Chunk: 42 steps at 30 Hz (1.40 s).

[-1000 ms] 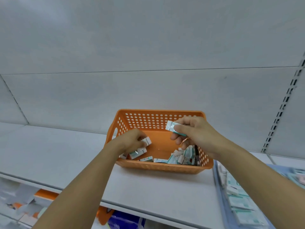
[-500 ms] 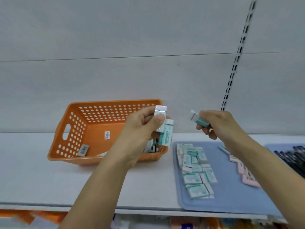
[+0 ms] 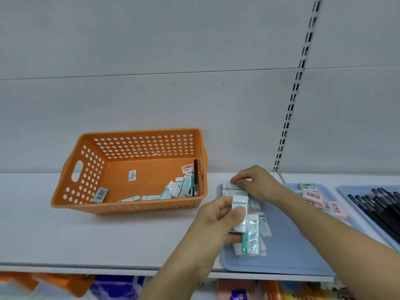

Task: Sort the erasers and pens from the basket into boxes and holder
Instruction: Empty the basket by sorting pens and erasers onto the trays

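Note:
An orange perforated basket (image 3: 91, 169) stands on the white shelf with several white-and-green erasers (image 3: 179, 188), a grey eraser (image 3: 100, 194) and a black pen (image 3: 195, 177) inside. To its right lies a blue tray (image 3: 287, 252) with rows of white-green erasers (image 3: 265, 227). My left hand (image 3: 218, 221) grips a few wrapped erasers (image 3: 240, 215) over the tray's left part. My right hand (image 3: 257, 184) pinches one white-green eraser (image 3: 232, 187) down at the tray's far left corner.
Pink erasers (image 3: 313, 195) lie on the tray's right side. A second blue tray (image 3: 344, 189) at the far right holds several black pens (image 3: 381, 208). A slotted upright (image 3: 296, 87) runs up the back wall. Coloured goods sit on the shelf below.
Both hands moved from the basket rightward and down to the blue tray. The right hand lowered its eraser onto the tray's far row; the left hand carries its erasers above the tray.

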{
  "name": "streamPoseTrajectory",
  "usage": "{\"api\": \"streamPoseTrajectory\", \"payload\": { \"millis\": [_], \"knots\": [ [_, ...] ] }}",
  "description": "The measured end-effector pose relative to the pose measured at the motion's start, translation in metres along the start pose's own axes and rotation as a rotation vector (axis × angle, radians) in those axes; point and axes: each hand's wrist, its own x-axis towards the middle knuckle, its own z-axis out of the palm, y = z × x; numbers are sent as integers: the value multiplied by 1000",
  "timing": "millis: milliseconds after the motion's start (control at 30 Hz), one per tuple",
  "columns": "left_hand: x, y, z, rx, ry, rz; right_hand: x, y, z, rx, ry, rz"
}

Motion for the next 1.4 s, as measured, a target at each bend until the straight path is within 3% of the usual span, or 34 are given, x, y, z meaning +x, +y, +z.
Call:
{"api": "streamPoseTrajectory", "payload": {
  "millis": [67, 167, 233, 333, 467, 567, 733, 833, 1033, 1300, 1400],
  "knots": [
    [3, -6, 3, -74, 23, -44, -5, -4, -8, -20, 40, -16],
    [11, -9, 8, -234, 99, -94, -24, -23, -23, 161, 173, -34],
    [19, -9, 12, -342, 163, -100, -47, -40, -34, 349, 50, 35],
    [26, -10, 19, -473, 226, -57, -75, -51, -42, 351, -235, 56],
    [26, -13, 24, -495, 251, -9, -85, -43, -46, 353, -177, 76],
    [19, -18, 16, -267, 278, 85, -90, -34, -50, 420, -43, 124],
    [13, -33, -5, 629, 111, 219, -101, -18, -51, 505, 136, 274],
    [17, -39, -3, 916, 92, 289, -107, -17, -50, 543, 142, 324],
    [12, -42, -6, 1225, 77, 440, -112, -12, -49, 591, 115, 322],
    [9, -51, -20, 1228, -21, 482, -110, -20, -29, 511, 41, 260],
    [8, -51, -22, 1214, -34, 483, -110, -21, -22, 352, -19, 255]
  ]
}}
